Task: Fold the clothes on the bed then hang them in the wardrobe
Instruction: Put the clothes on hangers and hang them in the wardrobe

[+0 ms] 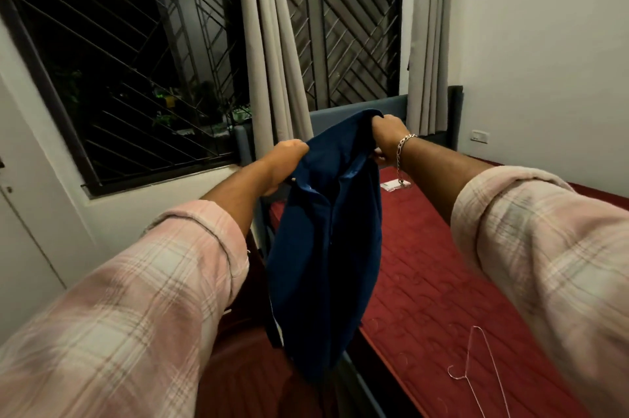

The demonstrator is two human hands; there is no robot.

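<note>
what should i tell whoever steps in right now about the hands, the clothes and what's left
Left hand: grips the top edge of the blue garment.
Right hand: grips the other top corner; the garment hangs in the air between both, over the bed's near edge.
Wire hanger: lies on the red bed cover, untouched.
Done: garment lifted.
Left: fold it, put it on the hanger, hang it in the wardrobe, which is not in view.

Two arms in a soft flannel shirt, plaid in pale pink and cream with thin brown lines. Left sleeve [143, 284] rolled into a thick cuff below the elbow; right sleeve [544, 247] rolled likewise. Silver chain bracelet [403, 148] round the right wrist, a loose end dangling from it.
</note>
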